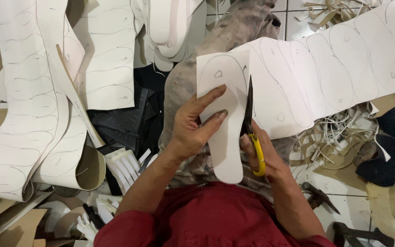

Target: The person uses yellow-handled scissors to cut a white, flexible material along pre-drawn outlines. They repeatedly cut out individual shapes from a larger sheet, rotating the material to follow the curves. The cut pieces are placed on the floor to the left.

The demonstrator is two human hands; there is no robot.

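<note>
Cutting along a pencilled sole outline was the step in hand: a long white strip of marked sheet (pixel 344 59) was laid across the lap, and its near end, an almost freed sole shape (pixel 222 132), was gripped by the left hand (pixel 193 123). Scissors with yellow handles (pixel 251 128) were clenched in the right hand (pixel 264 158), blades up along the sole's right edge. The next cut was judged to need the curve followed closely. A tiled floor (pixel 339 185) was littered with trimmings (pixel 330 142), further marked sheets (pixel 28 100) and a hammer (pixel 318 196).
</note>
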